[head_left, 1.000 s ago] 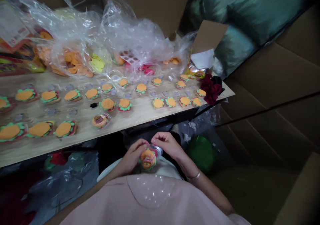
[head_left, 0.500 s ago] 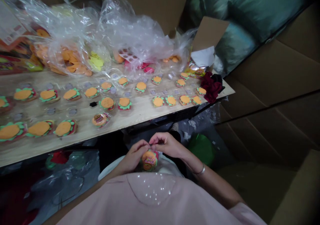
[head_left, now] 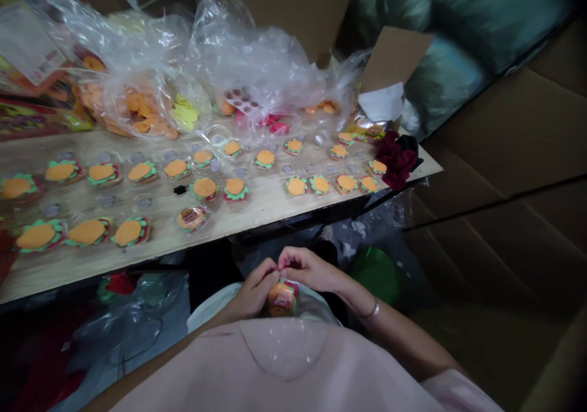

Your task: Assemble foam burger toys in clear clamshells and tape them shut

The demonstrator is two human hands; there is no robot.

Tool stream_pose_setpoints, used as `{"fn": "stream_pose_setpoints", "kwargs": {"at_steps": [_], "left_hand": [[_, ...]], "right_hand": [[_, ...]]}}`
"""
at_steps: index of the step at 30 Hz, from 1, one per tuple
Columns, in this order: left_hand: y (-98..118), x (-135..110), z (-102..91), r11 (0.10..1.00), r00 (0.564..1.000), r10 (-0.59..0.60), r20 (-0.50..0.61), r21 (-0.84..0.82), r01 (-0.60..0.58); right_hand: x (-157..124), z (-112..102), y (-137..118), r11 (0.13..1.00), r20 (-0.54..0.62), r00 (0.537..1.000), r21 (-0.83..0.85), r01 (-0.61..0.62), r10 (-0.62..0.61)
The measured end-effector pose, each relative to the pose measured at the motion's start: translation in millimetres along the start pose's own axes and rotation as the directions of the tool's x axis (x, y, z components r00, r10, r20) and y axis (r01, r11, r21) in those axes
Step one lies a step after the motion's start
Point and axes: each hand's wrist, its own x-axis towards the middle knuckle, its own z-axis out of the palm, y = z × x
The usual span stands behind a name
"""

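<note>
Both my hands meet close to my chest, below the table edge. My left hand [head_left: 254, 290] and my right hand [head_left: 308, 269] are closed around a small burger-shaped toy in a clear plastic case [head_left: 281, 299], orange on top with a printed label. The fingertips of both hands pinch at its upper rim. A thin bracelet [head_left: 372, 310] sits on my right wrist.
A wooden table [head_left: 266, 207] holds rows of several orange-and-green burger pieces [head_left: 204, 187], one cased burger [head_left: 190, 217], and clear plastic bags [head_left: 247, 63] of orange and yellow parts. A dark red cloth flower [head_left: 397, 161] lies at the right corner. Cardboard boxes [head_left: 509, 131] stand at right.
My hands have drawn the cased burger slightly nearer my chest, and my fingertips have closed over its top. The camera view has shifted a little.
</note>
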Motion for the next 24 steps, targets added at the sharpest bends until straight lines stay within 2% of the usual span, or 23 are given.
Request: {"fn": "stream_pose_setpoints", "kwargs": {"at_steps": [3, 7, 11, 17, 19, 21, 24], "left_hand": [[1.5, -1.1, -0.5, 1.0, 1.0, -0.025, -0.001, 0.003, 0.025], [1.5, -3.3, 0.2, 1.0, 1.0, 0.001, -0.005, -0.014, -0.001], [-1.2, -3.1, -0.7, 0.999, 1.0, -0.022, -0.015, -0.042, 0.021], [-5.9, -4.1, -4.4, 0.992, 0.997, 0.048, -0.054, -0.118, -0.054], [-12.4, -6.0, -5.9, 0.972, 0.999, 0.044, -0.018, -0.229, -0.047], [-19.1, -7.3, -10.3, 0.937, 0.998, 0.07, -0.007, -0.344, -0.068], [-22.9, -9.2, -24.3, 0.918, 0.984, 0.11, -0.137, -0.366, -0.154]], "right_hand": [[-0.5, 1.0, 1.9, 0.999, -0.027, 0.998, 0.02, -0.047, 0.048], [2.5, 5.8, 3.3, 1.0, -0.038, 0.999, 0.022, -0.014, 0.015], [9.6, 11.1, 3.0, 1.0, -0.026, 0.999, 0.001, -0.026, 0.026], [18.2, 11.5, 3.6, 1.0, 0.016, 1.0, -0.02, 0.022, -0.022], [18.8, 11.2, 8.3, 0.999, -0.029, 0.999, -0.017, 0.028, -0.029], [22.6, 12.6, 14.2, 0.999, -0.139, 0.989, -0.014, 0.044, -0.045], [36.7, 20.0, 19.3, 0.996, -0.231, 0.969, 0.001, 0.084, -0.081]]}}
